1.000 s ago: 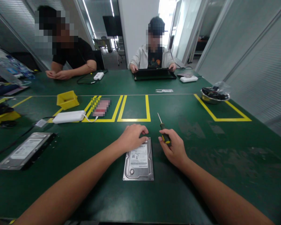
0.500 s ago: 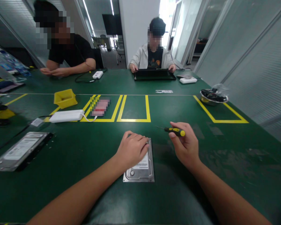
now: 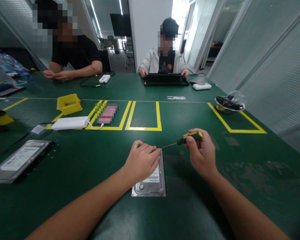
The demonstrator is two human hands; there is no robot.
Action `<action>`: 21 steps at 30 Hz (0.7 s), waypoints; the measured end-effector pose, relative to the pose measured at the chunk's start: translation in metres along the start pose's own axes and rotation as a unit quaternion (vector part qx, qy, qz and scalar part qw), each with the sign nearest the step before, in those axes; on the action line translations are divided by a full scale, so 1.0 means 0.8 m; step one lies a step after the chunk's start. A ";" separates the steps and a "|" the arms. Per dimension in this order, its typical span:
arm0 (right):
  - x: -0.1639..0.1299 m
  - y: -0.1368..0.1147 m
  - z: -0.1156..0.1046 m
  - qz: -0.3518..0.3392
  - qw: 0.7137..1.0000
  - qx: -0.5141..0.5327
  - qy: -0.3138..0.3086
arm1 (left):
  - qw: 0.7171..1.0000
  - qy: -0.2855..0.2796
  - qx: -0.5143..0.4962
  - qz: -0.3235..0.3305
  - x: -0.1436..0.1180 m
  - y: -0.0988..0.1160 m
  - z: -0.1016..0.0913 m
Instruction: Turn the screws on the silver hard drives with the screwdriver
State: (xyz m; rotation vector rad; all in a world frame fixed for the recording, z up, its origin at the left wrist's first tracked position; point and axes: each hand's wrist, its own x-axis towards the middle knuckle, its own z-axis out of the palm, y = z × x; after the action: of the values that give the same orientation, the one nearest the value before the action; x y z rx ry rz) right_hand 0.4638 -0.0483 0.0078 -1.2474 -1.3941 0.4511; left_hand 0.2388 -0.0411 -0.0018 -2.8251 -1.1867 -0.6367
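Note:
A silver hard drive [image 3: 153, 188] with a white label lies flat on the green table in front of me. My left hand [image 3: 142, 161] lies over its upper part, fingers bent and holding it against the table; that part of the drive is hidden. In my right hand [image 3: 202, 155] is a screwdriver [image 3: 189, 137] with a black and yellow handle, gripped between thumb and fingers. Its thin shaft slants down to the left, and the tip is at the drive's top right corner. Whether the tip touches the drive I cannot tell.
At the left lies another hard drive [image 3: 21, 160] with small bits beside it. A white power strip [image 3: 70, 123], a yellow bin [image 3: 69, 104] and a blurred-out phone [image 3: 107, 114] are beyond. A bowl of dark parts [image 3: 230, 104] stands far right. Two people [image 3: 76, 56] sit across the table.
The screwdriver has tilted, its tip coming down and toward me to the drive's top right corner. My right hand has shifted slightly right. My left hand stays on the drive.

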 end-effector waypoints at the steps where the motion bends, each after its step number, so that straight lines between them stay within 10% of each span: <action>1: 0.000 0.000 0.000 0.003 1.000 0.000 -0.004 | 1.000 0.003 0.004 0.000 0.000 0.000 0.000; 21: -0.001 0.001 0.000 -0.023 0.998 -0.052 -0.034 | 0.999 -0.016 0.031 0.002 0.000 -0.001 -0.001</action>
State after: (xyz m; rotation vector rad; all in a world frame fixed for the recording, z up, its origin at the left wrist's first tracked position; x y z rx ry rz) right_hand 0.4641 -0.0487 0.0065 -1.2907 -1.5183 0.3967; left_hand 0.2382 -0.0408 -0.0015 -2.7971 -1.1829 -0.5466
